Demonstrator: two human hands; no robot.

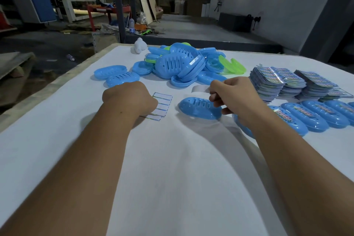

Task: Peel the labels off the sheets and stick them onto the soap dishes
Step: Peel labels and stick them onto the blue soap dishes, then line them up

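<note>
— Centre frame: what is the left hand (132, 97) doing on the label sheet (161, 106)?

— Resting on it, fingers curled under, apparently pinning it to the white table (172, 168); whether they pinch anything, I cannot tell. The sheet's visible slots look stripped.

— And the right hand (233, 96)?

— Fingers curled over a pale strip (200, 88), seemingly a peeled label or backing, above a bare blue soap dish (197, 107), likely its target.

— The rest?

— An unlabelled pile (180, 63) upper centre; label sheet stacks (277, 82) at right; labelled dishes (316, 115) rowed below them.
</note>
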